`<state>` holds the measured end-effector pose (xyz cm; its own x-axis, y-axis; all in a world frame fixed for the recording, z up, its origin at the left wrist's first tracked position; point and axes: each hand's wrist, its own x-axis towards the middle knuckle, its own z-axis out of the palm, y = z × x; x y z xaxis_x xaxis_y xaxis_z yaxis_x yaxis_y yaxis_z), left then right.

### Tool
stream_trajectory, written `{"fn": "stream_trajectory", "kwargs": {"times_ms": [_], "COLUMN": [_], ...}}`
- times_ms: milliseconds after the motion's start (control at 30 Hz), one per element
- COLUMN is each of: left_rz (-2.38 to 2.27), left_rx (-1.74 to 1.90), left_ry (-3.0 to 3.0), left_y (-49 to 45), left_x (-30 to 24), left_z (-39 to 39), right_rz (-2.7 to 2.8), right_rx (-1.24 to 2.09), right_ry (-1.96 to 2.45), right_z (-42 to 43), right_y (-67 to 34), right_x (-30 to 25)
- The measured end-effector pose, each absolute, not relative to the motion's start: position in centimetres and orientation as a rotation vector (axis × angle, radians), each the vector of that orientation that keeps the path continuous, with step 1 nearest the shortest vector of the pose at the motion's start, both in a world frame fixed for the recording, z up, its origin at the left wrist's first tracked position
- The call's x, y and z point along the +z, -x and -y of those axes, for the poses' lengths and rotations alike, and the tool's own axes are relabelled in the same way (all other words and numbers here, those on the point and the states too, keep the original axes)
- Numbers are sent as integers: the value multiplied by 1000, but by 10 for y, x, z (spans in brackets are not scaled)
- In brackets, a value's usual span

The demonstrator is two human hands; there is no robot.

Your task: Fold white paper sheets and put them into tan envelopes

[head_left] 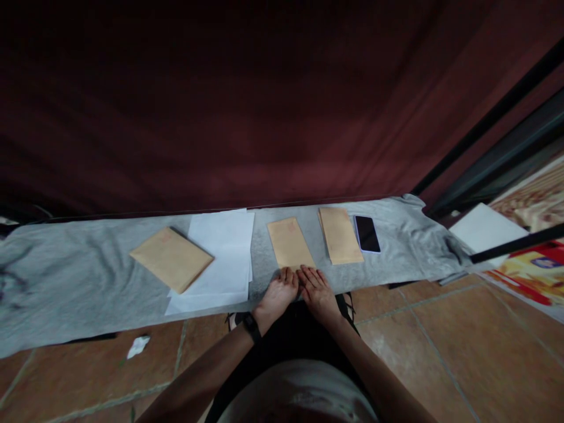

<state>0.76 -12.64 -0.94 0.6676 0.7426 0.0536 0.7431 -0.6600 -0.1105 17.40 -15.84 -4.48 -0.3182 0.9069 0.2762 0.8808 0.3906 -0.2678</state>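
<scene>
My left hand and my right hand lie side by side, fingers stretched flat, on the near edge of a grey cloth-covered table. Their fingertips touch the near end of a brown envelope lying lengthwise in front of me. A dark band sits on my left wrist. A second brown envelope lies just right of the first. A third, larger brown envelope rests at the left, partly on white paper sheets.
A black phone lies screen-up right of the second envelope. A dark red curtain hangs behind the table. A white scrap lies on the tiled floor below left. A white board and black bars stand at the far right.
</scene>
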Motion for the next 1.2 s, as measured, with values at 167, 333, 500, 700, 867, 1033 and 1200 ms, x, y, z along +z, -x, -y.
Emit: {"fn": "stream_trajectory", "kwargs": {"times_ms": [167, 333, 500, 700, 867, 1033, 1200], "left_rz": [1244, 1289, 1383, 1354, 1332, 1224, 1220], "left_rx": [22, 7, 34, -13, -28, -99, -196], "left_ry": [2726, 2723, 2714, 2719, 2736, 2748, 2686], "left_y": [-11, -13, -15, -15, -10, -2, 8], "left_x": [-12, -10, -5, -4, -1, 0, 2], "left_z": [129, 128, 124, 122, 121, 124, 122], "right_rz": [2227, 2196, 2167, 2198, 2215, 2218, 2181], "right_rx": [59, 64, 115, 107, 58, 48, 44], "right_ry": [1580, 1561, 1588, 1581, 1573, 1579, 1540], "right_z": [159, 158, 152, 140, 133, 128, 131], "right_y": [-183, -184, -182, -179, -182, -194, -207], "right_x": [-46, -45, -42, -39, -37, -37, -38]}}
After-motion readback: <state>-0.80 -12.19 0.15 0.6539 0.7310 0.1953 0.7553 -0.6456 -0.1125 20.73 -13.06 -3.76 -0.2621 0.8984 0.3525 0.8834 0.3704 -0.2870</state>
